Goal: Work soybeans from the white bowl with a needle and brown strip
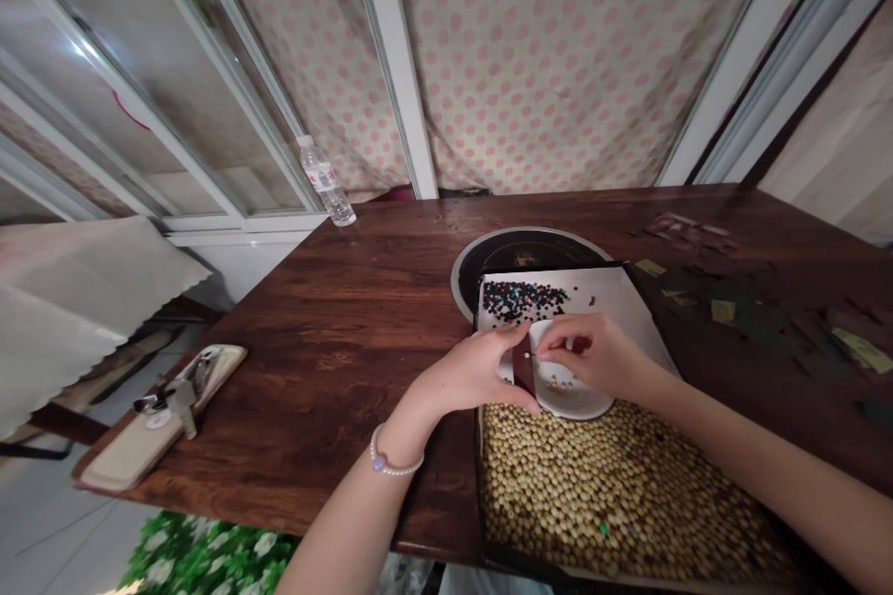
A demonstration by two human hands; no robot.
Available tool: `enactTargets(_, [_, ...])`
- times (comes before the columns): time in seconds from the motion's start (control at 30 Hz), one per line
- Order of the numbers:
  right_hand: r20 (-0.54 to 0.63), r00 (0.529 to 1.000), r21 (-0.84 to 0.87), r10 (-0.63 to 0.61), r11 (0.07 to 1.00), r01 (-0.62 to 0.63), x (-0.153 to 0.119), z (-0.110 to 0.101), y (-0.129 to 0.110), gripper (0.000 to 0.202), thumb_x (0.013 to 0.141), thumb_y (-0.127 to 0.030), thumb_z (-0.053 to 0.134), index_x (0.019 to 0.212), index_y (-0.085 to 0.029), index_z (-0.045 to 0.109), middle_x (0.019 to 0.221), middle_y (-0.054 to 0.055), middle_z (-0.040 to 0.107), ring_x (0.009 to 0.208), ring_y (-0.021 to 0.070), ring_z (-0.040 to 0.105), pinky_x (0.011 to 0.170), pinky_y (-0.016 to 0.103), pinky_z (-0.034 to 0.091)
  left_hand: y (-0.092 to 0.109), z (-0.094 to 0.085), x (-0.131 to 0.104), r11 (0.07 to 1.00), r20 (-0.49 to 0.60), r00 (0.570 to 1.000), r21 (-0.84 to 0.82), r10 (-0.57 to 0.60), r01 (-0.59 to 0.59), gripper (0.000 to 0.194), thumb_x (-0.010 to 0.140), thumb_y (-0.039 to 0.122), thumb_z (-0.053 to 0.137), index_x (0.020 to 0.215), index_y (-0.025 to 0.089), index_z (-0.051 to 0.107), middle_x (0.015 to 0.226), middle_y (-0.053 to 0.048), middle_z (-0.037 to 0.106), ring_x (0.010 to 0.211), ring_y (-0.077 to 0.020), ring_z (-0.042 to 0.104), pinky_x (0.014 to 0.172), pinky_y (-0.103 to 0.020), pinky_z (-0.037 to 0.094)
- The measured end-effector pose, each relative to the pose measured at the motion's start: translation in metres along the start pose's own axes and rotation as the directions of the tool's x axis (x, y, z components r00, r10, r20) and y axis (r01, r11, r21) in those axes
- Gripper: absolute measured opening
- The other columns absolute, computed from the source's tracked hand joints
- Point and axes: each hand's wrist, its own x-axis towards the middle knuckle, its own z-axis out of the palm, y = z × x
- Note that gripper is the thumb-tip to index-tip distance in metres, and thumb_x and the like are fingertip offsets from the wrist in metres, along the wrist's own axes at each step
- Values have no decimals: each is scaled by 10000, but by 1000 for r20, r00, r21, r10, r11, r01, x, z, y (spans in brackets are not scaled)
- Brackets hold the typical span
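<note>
At the left edge of a white dish (586,407), a left hand (466,374) spans a brown card (523,376), thumb and fingers parted and gripping its ends. Over the dish, a right hand (593,355) presses thumb and forefinger together beside a pale bead (528,355) at the card; what they pinch is too small to tell. A loose grip could drop that bead into the wooden beads (614,493) on the dish's near side; a wrist knocking the rim could spill its contents.
</note>
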Motion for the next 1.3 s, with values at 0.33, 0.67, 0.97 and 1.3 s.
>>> enactTargets(0.33, [93,996,9,-11,1000,10,0,0,-1,142,706,-110,600,655,-194,703,658,5,682,606,121,576,541,231,403,-2,1,0,1000,-16,1000,-16,12,-12,875,609,399,794,1358,139,424,1395,-157,464,1250,-331,472,1044,-470,367])
enactTargets(0.67, [43,999,-16,16,1000,-16,0,1,2,152,710,-90,572,643,-184,670,647,4,681,596,122,585,549,233,422,-3,1,1,1000,-1,1000,-24,13,-13,876,618,372,791,1363,114,408,1356,-171,505,1233,-318,487,1048,-457,362])
enactTargets(0.97, [81,997,-19,-13,1000,14,1,1,-2,168,724,-92,576,650,-192,688,680,8,693,636,135,599,578,241,424,-3,1,1,999,0,1000,-34,8,-8,865,617,358,794,1356,108,420,1361,-172,501,1227,-328,490,1041,-454,371])
enactTargets(1.3, [59,998,-27,-12,1000,13,1,1,-2,174,710,-86,579,648,-201,695,662,-2,692,616,126,587,552,235,405,-2,1,1,1000,-5,1000,-16,2,-2,868,618,379,786,1358,111,421,1385,-173,472,1245,-325,476,1047,-463,363])
